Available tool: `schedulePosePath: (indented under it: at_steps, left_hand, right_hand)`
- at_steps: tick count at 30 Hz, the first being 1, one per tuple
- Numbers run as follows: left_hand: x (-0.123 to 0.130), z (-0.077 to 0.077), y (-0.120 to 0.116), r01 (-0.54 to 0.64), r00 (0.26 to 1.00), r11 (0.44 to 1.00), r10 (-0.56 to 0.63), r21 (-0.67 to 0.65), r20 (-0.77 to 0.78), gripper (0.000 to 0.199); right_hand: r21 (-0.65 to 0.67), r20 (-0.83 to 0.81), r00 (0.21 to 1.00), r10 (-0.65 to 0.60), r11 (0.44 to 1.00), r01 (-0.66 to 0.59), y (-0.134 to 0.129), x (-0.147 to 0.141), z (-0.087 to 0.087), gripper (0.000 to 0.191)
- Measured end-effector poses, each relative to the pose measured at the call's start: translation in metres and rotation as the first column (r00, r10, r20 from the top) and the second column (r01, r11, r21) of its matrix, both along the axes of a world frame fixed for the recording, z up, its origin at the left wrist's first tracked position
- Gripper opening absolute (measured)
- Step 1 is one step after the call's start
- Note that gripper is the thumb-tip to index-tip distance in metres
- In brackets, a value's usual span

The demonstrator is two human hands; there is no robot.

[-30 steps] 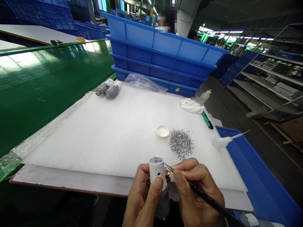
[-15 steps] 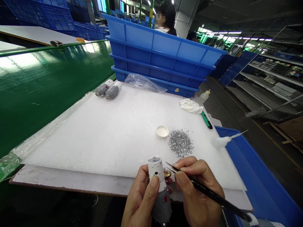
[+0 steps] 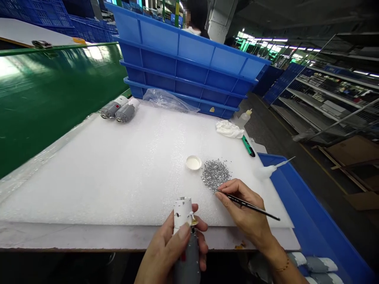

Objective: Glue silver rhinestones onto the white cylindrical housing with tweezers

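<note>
The fingers of the left hand [image 3: 167, 252] close around a gray motor [image 3: 187, 264] with a white cover, over the near edge of the foam sheet [image 3: 89, 189]. It seems stiff and fairly heavy, so hold its gray body. The right hand [image 3: 242, 209] pinches thin black tweezers [image 3: 245, 204], their tips at a pile of silver bits [image 3: 215, 174].

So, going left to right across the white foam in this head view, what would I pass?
Motors → white cap → silver granules → cloth → green tool → white nozzle

Metal granules [image 3: 215, 174] on foam [image 3: 89, 181] — cap [image 3: 193, 162] just left.
</note>
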State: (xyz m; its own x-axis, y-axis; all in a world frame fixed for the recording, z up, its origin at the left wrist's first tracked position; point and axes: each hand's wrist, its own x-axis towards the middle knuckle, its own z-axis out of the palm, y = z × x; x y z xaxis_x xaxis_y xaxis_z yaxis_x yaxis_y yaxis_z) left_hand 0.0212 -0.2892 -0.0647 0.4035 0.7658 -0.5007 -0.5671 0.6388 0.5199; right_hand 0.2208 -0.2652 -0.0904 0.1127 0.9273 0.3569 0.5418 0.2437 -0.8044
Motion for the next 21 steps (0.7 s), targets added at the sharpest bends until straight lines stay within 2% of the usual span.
schedulePosePath:
  at_steps: [6,14,17,21]
  left_hand:
    - [0.001,-0.01,0.006,0.027,0.997,0.999,-0.023,0.048,-0.069,0.041]
    - [0.005,-0.006,0.005,-0.013,0.99,0.998,0.021,0.054,-0.14,0.048]
    - [0.009,-0.002,0.007,-0.043,0.972,0.996,0.06,0.078,-0.226,0.042]
    - [0.016,0.006,0.011,-0.022,0.926,0.992,0.068,0.128,-0.371,0.038]
  right_hand:
    - [0.056,0.088,0.993,0.075,0.995,-0.08,0.001,0.001,-0.002,0.009]
    - [0.102,0.114,0.991,0.07,0.991,-0.082,0.002,-0.001,-0.002,0.012]
    - [0.119,0.091,0.994,0.055,0.991,-0.066,-0.002,-0.004,0.003,0.012]
    - [0.125,0.07,0.994,0.085,0.988,-0.093,-0.012,-0.01,0.02,0.013]
